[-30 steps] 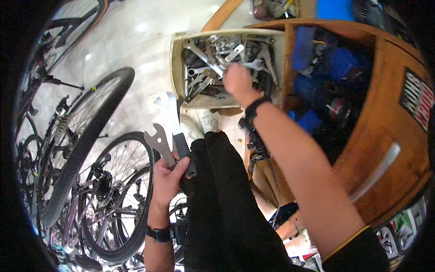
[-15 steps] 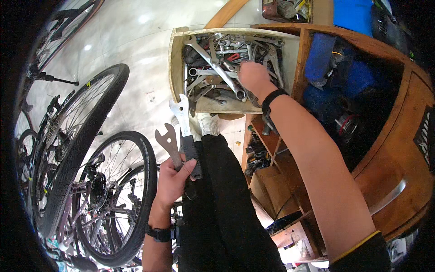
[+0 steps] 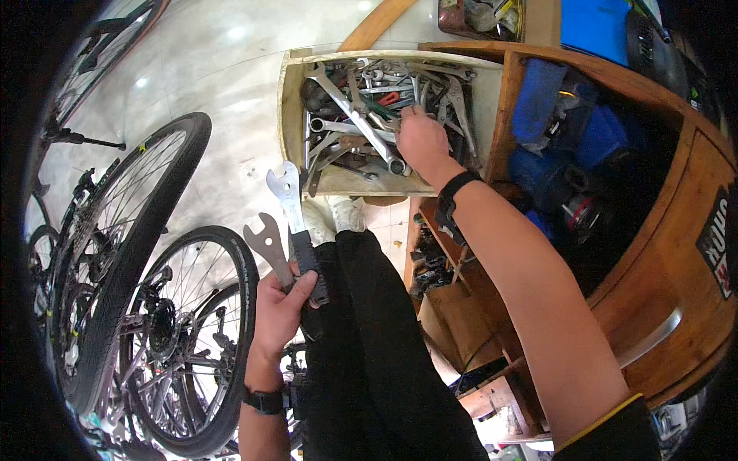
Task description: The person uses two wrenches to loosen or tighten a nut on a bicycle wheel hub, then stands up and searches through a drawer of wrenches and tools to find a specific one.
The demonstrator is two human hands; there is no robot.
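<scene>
The bare right hand (image 3: 425, 144) reaches into an open drawer with pale, worn walls (image 3: 291, 100), its fingers curled down into a heap of metal hand tools; the fingertips are hidden, so I cannot tell whether they pinch anything. Just to its left lies a long silver steel wrench with a ring end (image 3: 354, 115), its long axis slanting from the drawer's far left corner to the near wall, so that the ring end sits beside the hand and the other end points away from it. The bare left hand (image 3: 278, 313) is outside the drawer, closer to the body, closed around two tools: a flat silver wrench with a black ribbed handle (image 3: 290, 198) and a flat dull-grey open-ended wrench (image 3: 270, 244), both heads pointing away from the body. The right hand is clearly nearer the long wrench
</scene>
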